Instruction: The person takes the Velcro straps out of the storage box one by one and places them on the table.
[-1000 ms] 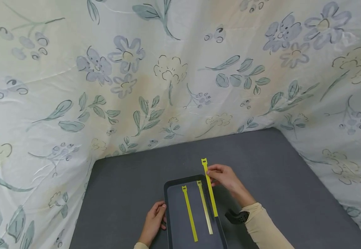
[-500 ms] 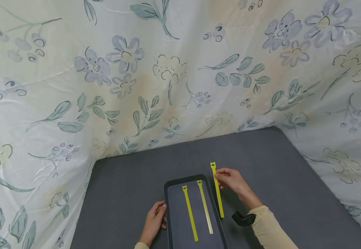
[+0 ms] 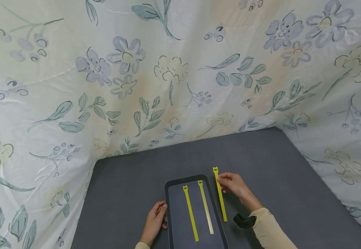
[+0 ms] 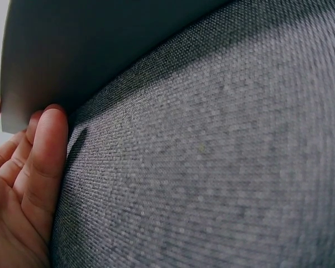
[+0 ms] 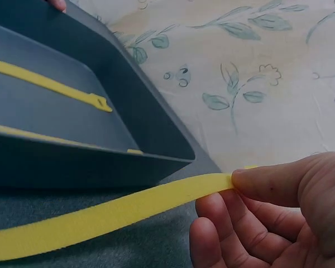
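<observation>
While the head camera looks down on a grey worktop (image 3: pixel 137 173) hemmed in by a flowered cloth (image 3: pixel 168 69), the right hand (image 3: pixel 233 185) pinches a yellow strap (image 3: pixel 220 197) near its top end. The strap lies on the worktop just outside the right wall of a dark tray (image 3: pixel 168 207), roughly parallel to it. Two more yellow straps (image 3: pixel 190 212) lie side by side on the tray floor. The left hand (image 3: pixel 154 223) rests against the tray's left wall, fingers loosely curved on the rim. A dark wrist band (image 3: pixel 244 221) sits on the right sleeve.

From the left wrist camera, the left hand's fingers (image 4: pixel 42 151) touch the underside edge of the tray (image 4: pixel 100 44), with woven grey worktop (image 4: pixel 212 167) filling the rest.

From the right wrist camera, thumb and forefinger (image 5: pixel 268 184) clamp the strap (image 5: pixel 128 209) at its end, other fingers curled beneath. The strap sags and bends along its length, so it looks thin, light and floppy, likely fuzzy rather than slippery. Holding it near one end leaves the tail free to drag. The tray wall (image 5: pixel 89 167) stands right beside it, the nearest thing in its way.
</observation>
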The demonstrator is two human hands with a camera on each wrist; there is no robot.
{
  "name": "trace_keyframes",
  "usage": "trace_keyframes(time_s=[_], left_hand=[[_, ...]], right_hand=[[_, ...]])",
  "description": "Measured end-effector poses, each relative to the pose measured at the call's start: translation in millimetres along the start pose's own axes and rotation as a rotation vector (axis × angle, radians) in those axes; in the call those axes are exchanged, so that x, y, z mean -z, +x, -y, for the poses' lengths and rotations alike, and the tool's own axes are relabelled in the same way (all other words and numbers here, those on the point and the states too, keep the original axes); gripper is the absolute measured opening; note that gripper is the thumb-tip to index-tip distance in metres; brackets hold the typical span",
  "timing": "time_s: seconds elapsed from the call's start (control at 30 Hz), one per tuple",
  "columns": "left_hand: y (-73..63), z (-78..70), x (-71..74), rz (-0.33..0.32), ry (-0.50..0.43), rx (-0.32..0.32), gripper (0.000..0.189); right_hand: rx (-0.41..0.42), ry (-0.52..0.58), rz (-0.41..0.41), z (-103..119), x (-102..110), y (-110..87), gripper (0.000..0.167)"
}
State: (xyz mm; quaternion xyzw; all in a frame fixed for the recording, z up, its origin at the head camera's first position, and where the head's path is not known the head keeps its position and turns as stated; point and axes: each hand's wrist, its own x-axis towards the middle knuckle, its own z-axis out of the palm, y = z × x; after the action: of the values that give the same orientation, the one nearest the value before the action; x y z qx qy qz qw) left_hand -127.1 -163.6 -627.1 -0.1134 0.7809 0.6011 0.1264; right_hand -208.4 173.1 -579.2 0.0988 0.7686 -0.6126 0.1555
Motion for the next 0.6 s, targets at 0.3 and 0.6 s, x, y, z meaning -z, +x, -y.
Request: trace_keyframes(time_s=[0.3, 0.6], left_hand=[[0.6, 0.6, 0.1, 0.001, -0.003, -0.017, 0.052], [-0.9, 1.0, 0.4, 0.003, -0.016, -0.015, 0.051]], right_hand=[[-0.002, -0.018, 0.013, -12, -1, 5.7, 0.026], [-0.018, -0.1, -0.016, -20, -4, 8.8, 0.02]])
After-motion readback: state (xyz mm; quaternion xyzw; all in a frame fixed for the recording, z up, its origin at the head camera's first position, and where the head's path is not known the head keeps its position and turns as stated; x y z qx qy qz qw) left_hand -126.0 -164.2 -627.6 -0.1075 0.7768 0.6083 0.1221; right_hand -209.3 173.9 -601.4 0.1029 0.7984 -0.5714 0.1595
